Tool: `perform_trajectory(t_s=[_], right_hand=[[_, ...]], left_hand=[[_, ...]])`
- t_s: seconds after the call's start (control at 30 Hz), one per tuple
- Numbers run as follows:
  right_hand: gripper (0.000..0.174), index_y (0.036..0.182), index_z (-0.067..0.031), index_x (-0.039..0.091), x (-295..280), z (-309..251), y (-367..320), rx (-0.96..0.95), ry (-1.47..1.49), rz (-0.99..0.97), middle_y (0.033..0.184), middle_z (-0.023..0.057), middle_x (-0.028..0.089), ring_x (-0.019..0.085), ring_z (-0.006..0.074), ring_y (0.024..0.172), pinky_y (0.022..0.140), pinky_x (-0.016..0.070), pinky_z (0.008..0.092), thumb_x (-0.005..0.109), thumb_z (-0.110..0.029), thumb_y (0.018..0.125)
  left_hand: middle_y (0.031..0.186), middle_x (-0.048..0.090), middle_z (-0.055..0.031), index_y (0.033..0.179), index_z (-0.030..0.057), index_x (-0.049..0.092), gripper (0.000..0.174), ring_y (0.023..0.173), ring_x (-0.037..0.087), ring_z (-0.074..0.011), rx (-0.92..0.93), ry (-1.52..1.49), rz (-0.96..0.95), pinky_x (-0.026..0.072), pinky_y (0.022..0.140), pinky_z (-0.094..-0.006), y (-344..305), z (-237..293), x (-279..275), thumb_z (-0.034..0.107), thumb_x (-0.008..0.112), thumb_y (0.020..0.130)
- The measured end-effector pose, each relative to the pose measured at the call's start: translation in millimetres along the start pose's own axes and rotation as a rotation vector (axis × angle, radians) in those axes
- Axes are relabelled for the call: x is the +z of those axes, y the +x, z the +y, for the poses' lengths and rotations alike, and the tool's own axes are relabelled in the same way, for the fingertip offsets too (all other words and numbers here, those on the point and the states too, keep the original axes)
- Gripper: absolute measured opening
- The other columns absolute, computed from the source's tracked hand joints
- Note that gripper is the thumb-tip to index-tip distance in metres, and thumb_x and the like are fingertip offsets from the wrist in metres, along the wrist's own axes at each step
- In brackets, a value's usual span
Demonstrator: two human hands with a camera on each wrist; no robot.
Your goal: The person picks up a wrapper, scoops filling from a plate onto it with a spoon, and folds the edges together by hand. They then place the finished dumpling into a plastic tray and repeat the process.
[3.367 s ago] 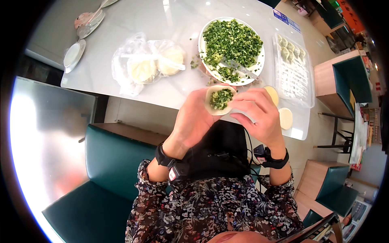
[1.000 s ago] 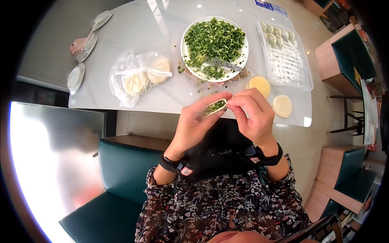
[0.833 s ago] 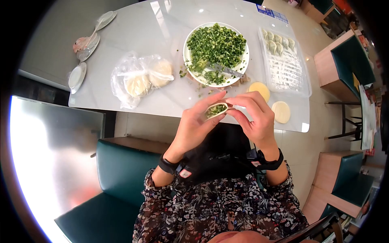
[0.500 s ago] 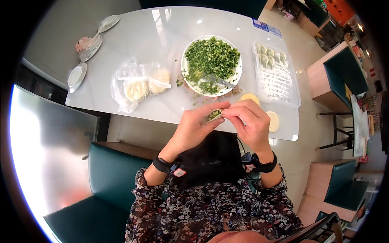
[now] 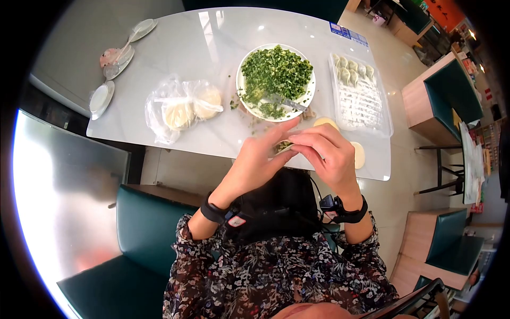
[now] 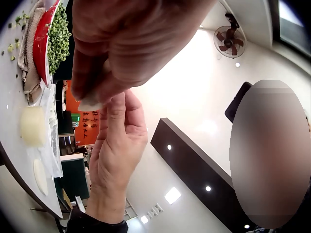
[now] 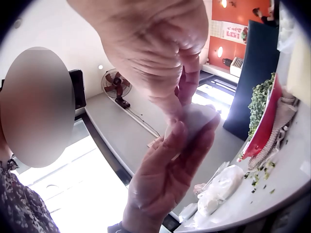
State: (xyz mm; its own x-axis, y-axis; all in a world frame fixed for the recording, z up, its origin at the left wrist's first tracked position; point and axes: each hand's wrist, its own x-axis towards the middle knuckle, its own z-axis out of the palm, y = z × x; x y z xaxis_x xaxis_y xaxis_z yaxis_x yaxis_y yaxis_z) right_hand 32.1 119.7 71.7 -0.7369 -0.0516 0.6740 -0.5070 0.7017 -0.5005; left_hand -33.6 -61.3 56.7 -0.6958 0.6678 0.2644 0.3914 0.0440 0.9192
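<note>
My left hand (image 5: 256, 159) cradles a dumpling (image 5: 284, 144) with chopped green filling, its pale wrapper folded over and a narrow opening showing. Thumb and fingers of my right hand (image 5: 329, 154) pinch the wrapper's edge at the right end. From the right wrist view, the white underside of the dumpling (image 7: 198, 119) sits between the left thumb and fingers. Beyond the hands, a plate (image 5: 240, 87) is heaped with chopped greens (image 5: 276, 72), a metal utensil (image 5: 294, 105) lying in it. Round wrappers (image 5: 359, 155) lie near the right hand, with more wrappers (image 5: 326, 122) partly hidden behind it.
At the right, a clear plastic tray (image 5: 389, 114) holds several finished dumplings (image 5: 353, 66). A plastic bag (image 5: 159, 119) with dough pieces lies left of the plate. Small dishes (image 5: 101, 99) stand along the left side. The table's front edge (image 5: 212, 155) runs just before the hands.
The wrapper, earlier spread round and open on the left hand, is now folded into a half-moon with a smaller opening. The right fingers have come in to pinch its edge.
</note>
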Motion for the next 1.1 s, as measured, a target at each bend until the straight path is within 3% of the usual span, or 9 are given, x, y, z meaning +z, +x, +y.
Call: perform_trajectory(t_s=[0.1,0.2,0.27,0.3,0.6,1.0,1.1], right_hand=[[0.019,0.094,-0.0043,0.074,0.8,1.0,0.6,-0.062,-0.078,0.0,0.087,0.0083,0.069,0.067,0.0235,0.076,0.064,0.053,0.0328,0.079,0.005,0.078],[0.016,0.092,-0.0063,0.072,6.6,-4.4,-0.7,0.027,-0.052,0.094,0.087,0.0067,0.068,0.066,0.0275,0.078,0.066,0.0527,0.0372,0.075,0.004,0.08],[0.016,0.091,-0.0061,0.071,14.0,-1.5,-5.7,0.05,-0.035,0.149,0.087,0.0068,0.069,0.066,0.0274,0.078,0.065,0.0527,0.0371,0.074,0.004,0.08],[0.015,0.091,-0.0059,0.071,16.3,-0.4,-8.0,0.076,-0.018,0.2,0.087,0.007,0.069,0.067,0.0274,0.078,0.065,0.0527,0.037,0.073,0.005,0.08],[0.028,0.103,-0.0094,0.075,4.2,-2.9,0.5,0.084,0.024,0.082,0.088,0.005,0.069,0.067,0.0243,0.078,0.063,0.0525,0.0348,0.078,0.002,0.078],[0.017,0.096,-0.0058,0.071,19.0,-1.2,-6.0,0.0,-0.088,0.163,0.089,0.0064,0.068,0.064,0.0275,0.078,0.065,0.0516,0.0362,0.075,0.002,0.081],[0.019,0.096,-0.0059,0.071,12.1,-0.4,-3.4,0.027,-0.055,0.098,0.089,0.0064,0.068,0.064,0.0275,0.079,0.066,0.0515,0.0364,0.077,0.001,0.079]], left_hand=[[0.117,0.072,-0.0074,0.147,0.0041,0.051,0.056,0.103,0.063,-0.008,-0.028,-0.045,0.012,0.0515,0.09,-0.0266,0.9,0.9,0.3,0.0,0.068,0.094],[0.12,0.07,-0.0067,0.146,0.002,0.051,0.053,0.108,0.063,-0.0092,-0.115,-0.175,0.018,0.0505,0.094,-0.0264,-0.3,-10.5,7.3,-0.001,0.066,0.095],[0.13,0.066,-0.0105,0.142,0.0005,0.053,0.047,0.116,0.063,-0.0157,-0.095,-0.554,0.032,0.0528,0.096,-0.0332,-6.4,-25.1,18.6,0.005,0.067,0.097],[0.127,0.063,-0.0065,0.139,-0.0018,0.054,0.04,0.119,0.059,-0.0147,-0.082,-0.629,0.025,0.0515,0.097,-0.0321,-8.0,-25.1,21.6,0.005,0.063,0.101],[0.124,0.065,-0.0074,0.135,-0.001,0.059,0.033,0.109,0.062,-0.0123,-0.081,-0.481,0.076,0.0526,0.093,-0.0297,-10.5,-26.2,23.5,0.002,0.059,0.102],[0.116,0.069,-0.0089,0.133,-0.0013,0.061,0.033,0.105,0.065,-0.0125,-0.088,-0.308,0.112,0.0564,0.09,-0.0309,-9.9,-10.1,26.3,0.0,0.06,0.1],[0.114,0.07,-0.0105,0.131,-0.0019,0.061,0.032,0.104,0.067,-0.0143,-0.1,-0.307,0.113,0.0569,0.09,-0.0321,-10.7,-15.1,26.7,-0.001,0.06,0.099]])
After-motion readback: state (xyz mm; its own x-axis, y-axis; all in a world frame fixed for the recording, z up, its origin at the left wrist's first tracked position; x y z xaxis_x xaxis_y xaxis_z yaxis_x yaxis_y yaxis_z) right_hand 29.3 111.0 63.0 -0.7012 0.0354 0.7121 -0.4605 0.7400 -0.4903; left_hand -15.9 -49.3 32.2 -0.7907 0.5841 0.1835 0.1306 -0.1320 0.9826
